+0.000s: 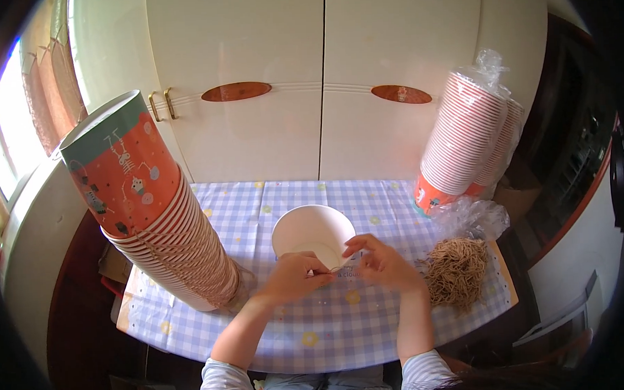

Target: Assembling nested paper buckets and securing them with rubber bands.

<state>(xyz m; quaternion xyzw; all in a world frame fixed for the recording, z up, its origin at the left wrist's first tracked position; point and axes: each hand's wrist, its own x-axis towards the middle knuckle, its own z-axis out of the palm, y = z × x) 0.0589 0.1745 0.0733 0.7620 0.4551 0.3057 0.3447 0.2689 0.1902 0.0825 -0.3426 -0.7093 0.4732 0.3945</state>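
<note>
The white tub (303,230) sits mid-counter (276,344), its opening facing you, just beyond your 2 hands. Your left hand (298,276) is closed in a pinch, on what I cannot tell, while your right hand (389,266) is loosely open, fingers curled, near the tub's rim. Tan cords (457,272) lie to your right, stacked tubs (129,170) stand left.

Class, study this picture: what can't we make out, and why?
All in the head view:
White cup: part of its near edge is covered by the left hand.
Thin thing at that hand's fingertips: too small to identify.
Brown strings: strands cover one another, so no count.
Rear bagged stack: partly hidden behind the front stack.
Striped sleeves: cut off by the lower edge.
</note>
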